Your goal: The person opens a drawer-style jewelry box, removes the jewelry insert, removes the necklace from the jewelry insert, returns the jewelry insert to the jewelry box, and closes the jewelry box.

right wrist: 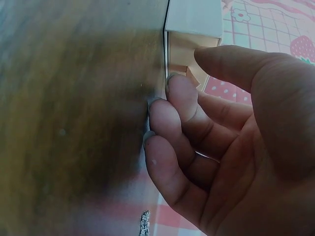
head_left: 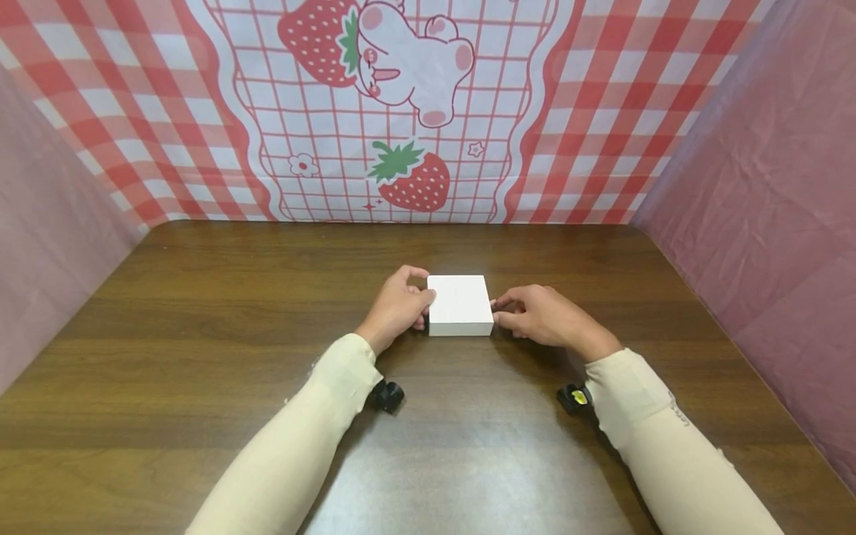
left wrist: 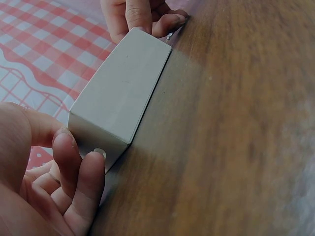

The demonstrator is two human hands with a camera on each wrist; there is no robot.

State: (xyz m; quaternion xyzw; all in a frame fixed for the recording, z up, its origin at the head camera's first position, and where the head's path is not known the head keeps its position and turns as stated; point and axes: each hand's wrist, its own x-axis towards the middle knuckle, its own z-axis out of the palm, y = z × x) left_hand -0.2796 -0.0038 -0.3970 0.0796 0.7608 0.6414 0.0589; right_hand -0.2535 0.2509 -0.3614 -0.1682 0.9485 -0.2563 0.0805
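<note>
A white rectangular box (head_left: 459,301) lies flat on the wooden table, between the two hands. At its left end, the left hand (head_left: 399,306) holds it, with the thumb on the near part of the edge and the index finger by the far corner. The left wrist view shows the other fingers of that hand curled beside the box's end (left wrist: 96,132). My right hand (head_left: 540,315) is at the opposite end, its fingers loosely bent. In the right wrist view, a gap parts thumb and fingertips, and a beige cardboard flap (right wrist: 192,76) shows between them at the box's end.
The brown wooden table (head_left: 167,357) runs back to a red-checked cloth (head_left: 602,111) with strawberries. Pink cloth walls (head_left: 762,200) stand on both sides. Black wrist cameras (head_left: 388,397) hang below the cream sleeves. A small silvery strip (right wrist: 144,223) shows below the right fingers.
</note>
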